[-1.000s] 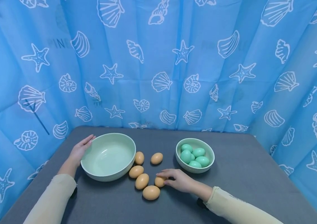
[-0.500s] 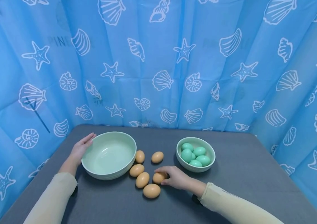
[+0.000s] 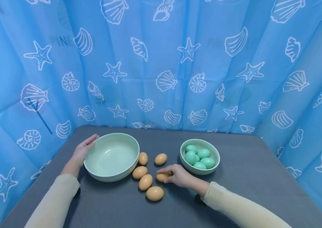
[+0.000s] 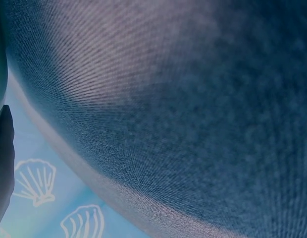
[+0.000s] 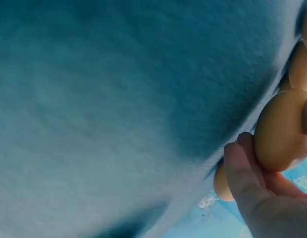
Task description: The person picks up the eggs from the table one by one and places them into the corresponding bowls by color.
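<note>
My right hand (image 3: pixel 179 175) pinches a brown egg (image 3: pixel 161 176) between thumb and fingers, close over the table. In the right wrist view the same egg (image 5: pixel 280 131) sits between my fingertips. More brown eggs (image 3: pixel 145 182) lie just left of it, one (image 3: pixel 160 159) lies behind it, and another (image 3: pixel 155 193) is nearer the front. On the left, a large pale green bowl (image 3: pixel 112 173) has nothing inside. My left hand (image 3: pixel 82 152) rests its straight fingers along that bowl's left outer side; only a dark finger edge (image 4: pixel 4 148) shows in the left wrist view.
A smaller pale green bowl (image 3: pixel 200 171) with several green eggs (image 3: pixel 207 162) stands behind and right of my right hand. Dark grey cloth covers the table (image 3: pixel 252 177). A blue curtain (image 3: pixel 155 41) with shell prints hangs right behind the table's back edge.
My right thumb and fingers have come around the brown egg, which has moved slightly back, away from the front egg. The left hand stays at the large bowl. The head view has shifted slightly.
</note>
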A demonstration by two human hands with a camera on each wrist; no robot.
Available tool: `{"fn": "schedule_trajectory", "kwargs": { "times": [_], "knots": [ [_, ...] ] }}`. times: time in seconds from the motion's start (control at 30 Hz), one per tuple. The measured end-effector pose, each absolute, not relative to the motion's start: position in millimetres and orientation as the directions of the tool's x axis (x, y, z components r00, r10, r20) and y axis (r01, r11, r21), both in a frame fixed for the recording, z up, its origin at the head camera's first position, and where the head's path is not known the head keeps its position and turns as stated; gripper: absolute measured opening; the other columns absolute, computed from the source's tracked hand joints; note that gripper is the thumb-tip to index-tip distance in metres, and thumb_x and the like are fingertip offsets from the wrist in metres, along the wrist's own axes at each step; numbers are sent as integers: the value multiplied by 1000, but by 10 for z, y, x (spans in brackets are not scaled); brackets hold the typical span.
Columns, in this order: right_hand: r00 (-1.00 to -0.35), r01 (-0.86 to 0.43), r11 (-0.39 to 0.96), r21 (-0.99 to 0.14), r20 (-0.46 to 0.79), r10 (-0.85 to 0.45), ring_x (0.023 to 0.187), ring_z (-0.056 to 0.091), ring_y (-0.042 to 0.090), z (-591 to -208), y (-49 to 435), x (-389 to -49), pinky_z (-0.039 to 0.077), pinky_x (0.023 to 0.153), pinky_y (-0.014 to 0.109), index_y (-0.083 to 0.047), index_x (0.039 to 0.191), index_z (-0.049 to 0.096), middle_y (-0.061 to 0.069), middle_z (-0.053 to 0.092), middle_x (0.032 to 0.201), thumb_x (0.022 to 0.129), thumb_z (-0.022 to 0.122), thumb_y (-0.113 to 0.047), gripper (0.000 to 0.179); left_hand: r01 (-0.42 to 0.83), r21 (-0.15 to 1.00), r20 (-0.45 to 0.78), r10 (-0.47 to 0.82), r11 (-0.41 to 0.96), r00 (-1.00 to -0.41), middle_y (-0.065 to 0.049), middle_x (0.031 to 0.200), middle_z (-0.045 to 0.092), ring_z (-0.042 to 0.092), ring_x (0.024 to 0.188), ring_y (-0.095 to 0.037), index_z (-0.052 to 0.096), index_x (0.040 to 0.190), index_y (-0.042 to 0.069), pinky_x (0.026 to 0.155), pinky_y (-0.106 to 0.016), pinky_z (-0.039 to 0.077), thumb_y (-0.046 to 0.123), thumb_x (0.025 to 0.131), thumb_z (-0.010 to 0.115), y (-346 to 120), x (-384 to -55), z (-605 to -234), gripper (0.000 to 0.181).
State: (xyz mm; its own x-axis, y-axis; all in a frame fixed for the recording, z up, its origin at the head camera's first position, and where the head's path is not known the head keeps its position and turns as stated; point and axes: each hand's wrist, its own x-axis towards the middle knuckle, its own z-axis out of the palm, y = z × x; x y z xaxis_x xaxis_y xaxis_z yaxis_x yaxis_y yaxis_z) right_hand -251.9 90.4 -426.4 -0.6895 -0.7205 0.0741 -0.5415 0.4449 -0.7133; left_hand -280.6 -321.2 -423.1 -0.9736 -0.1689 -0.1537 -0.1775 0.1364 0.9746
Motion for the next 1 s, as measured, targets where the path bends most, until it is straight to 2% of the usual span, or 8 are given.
{"fn": "schedule_trajectory", "kwargs": {
  "times": [0.3, 0.4, 0.63, 0.83, 1.0],
  "knots": [
    [-752, -386, 476, -790, -29, -658, 96, 53, 18, -4099, 813, -2534, 46, 70, 26, -3, 122, 68, 13, 62, 127, 84, 71, 2, 38, -169, 974, -144, -167, 149, -975, -8, 159, 20, 14, 147, -27, 21, 155, 12, 117, -43, 19, 22, 108, 33, -3199, -2806, -4231, 50],
    [-753, -379, 464, -801, -24, -657, 96, 53, 19, -4039, 776, -2546, 47, 71, 28, -3, 122, 68, 14, 61, 128, 84, 71, 3, 38, -170, 974, -145, -161, 149, -976, -8, 159, 19, 14, 147, -27, 20, 155, 12, 117, -43, 20, 23, 108, 33, -3199, -2797, -4227, 50],
    [-754, -352, 414, -840, -7, -657, 108, 59, 23, -3879, 674, -2604, 53, 79, 29, -6, 122, 69, 12, 64, 125, 85, 71, 2, 37, -161, 978, -139, -156, 134, -978, -7, 159, 19, 14, 147, -26, 19, 155, 13, 117, -41, 20, 22, 108, 34, -3209, -2791, -4236, 51],
    [-760, -302, 360, -883, -5, -650, 97, 61, 17, -3736, 592, -2616, 55, 75, 28, 1, 124, 65, 17, 64, 122, 85, 70, 4, 39, -147, 981, -127, -155, 125, -980, -8, 159, 20, 15, 146, -25, 20, 155, 11, 117, -41, 20, 20, 108, 35, -3209, -2798, -4256, 51],
    [-772, -262, 360, -895, -29, -635, 93, 59, 14, -3653, 495, -2630, 55, 74, 32, -3, 125, 66, 13, 64, 121, 86, 68, 4, 39, -159, 977, -133, -178, 141, -975, -8, 158, 22, 14, 147, -26, 21, 155, 12, 117, -42, 19, 22, 107, 35, -3200, -2801, -4266, 50]
  ]
}}
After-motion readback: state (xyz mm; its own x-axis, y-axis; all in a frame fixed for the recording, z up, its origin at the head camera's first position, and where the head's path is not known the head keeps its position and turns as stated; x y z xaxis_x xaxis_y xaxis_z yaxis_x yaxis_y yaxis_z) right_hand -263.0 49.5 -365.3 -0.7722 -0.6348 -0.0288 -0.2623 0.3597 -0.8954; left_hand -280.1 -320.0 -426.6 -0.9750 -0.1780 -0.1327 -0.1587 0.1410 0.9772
